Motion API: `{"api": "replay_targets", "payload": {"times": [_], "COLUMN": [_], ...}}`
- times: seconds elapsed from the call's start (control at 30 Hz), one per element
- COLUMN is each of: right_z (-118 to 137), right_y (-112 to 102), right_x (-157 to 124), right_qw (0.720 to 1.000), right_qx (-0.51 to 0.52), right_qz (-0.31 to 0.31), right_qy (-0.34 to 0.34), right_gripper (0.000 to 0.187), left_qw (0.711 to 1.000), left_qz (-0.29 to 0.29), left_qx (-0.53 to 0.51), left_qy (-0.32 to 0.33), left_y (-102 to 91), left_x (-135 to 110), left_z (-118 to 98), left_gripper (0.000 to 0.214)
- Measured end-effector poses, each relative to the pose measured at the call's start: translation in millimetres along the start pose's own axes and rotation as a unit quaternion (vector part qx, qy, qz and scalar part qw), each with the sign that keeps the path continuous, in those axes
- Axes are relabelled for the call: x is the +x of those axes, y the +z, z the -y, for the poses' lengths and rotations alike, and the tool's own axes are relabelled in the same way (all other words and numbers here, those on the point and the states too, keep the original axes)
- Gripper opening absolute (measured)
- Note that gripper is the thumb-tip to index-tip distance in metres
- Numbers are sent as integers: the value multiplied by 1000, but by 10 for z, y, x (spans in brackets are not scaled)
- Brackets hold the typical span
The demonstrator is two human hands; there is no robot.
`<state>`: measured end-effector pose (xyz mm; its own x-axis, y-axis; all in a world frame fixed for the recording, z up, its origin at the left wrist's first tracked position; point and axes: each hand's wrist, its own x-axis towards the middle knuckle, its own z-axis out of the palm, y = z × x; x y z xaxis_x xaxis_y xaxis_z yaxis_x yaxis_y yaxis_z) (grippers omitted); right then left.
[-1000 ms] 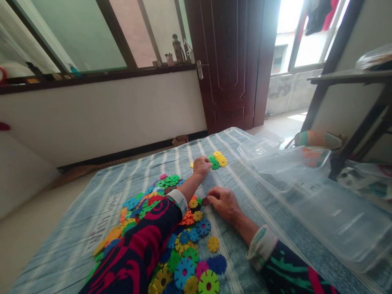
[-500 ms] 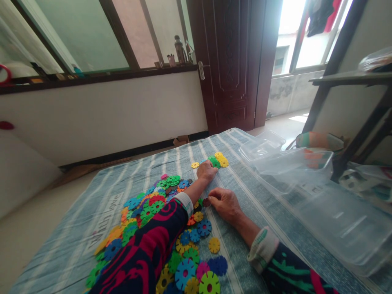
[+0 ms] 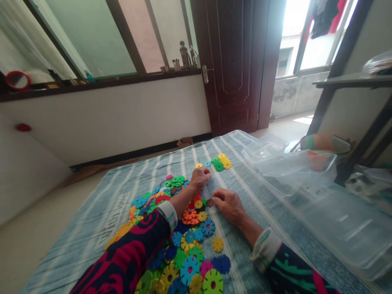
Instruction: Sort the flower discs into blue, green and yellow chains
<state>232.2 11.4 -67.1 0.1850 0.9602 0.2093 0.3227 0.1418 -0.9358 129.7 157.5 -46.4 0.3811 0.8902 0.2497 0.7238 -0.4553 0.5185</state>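
My left hand is above the far right edge of a heap of colourful notched plastic discs. Its fingers are curled closed, and whatever they may hold is hidden. Just past it lie a single light blue disc, a yellow disc, some overlapping green discs and a group of yellow discs. Nearer to me, my right hand pinches a dark brown disc between thumb and forefinger at the heap's right side.
Striped blue cloth covers the surface under the discs. Along its right side are a clear plastic box and clear lids or trays. A brown door and a window ledge are beyond.
My left hand has drawn back and left from the green discs, uncovering them and the light blue disc. My right hand keeps its pinch on the brown disc. The view has shifted slightly.
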Motion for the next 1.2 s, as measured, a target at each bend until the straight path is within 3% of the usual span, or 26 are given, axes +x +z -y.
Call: {"api": "replay_targets", "payload": {"times": [0.3, 0.43, 0.7, 0.8, 0.93, 1.2], "right_z": [-2, -32, -43, -60, -74, -52], "right_y": [-2, 0, -14, -19, -32, -47], "right_x": [-22, -30, -61, -78, -92, -128], "right_qw": [1000, 1000, 1000, 1000, 999, 999], "right_qx": [-11, -9, -19, -18, -21, -26], "right_qz": [-2, 4, 12, 14, 20, 25], "right_qy": [8, 1, -11, -15, -25, -27], "right_gripper": [15, 18, 19, 21, 23, 24], "left_qw": [1000, 999, 998, 996, 987, 943], "left_qz": [7, -2, -23, -57, -129, -252], "left_qx": [8, 21, 52, 74, 82, 81], "left_qy": [-10, -28, 2, 4, -43, -203], "left_y": [-837, -1105, -1303, -1368, -1499, -1654], "left_x": [-648, -946, -1433, -1562, -1720, -1957], "left_z": [354, 433, 415, 423, 571, 1116], "left_gripper": [19, 20, 22, 23, 21, 20]}}
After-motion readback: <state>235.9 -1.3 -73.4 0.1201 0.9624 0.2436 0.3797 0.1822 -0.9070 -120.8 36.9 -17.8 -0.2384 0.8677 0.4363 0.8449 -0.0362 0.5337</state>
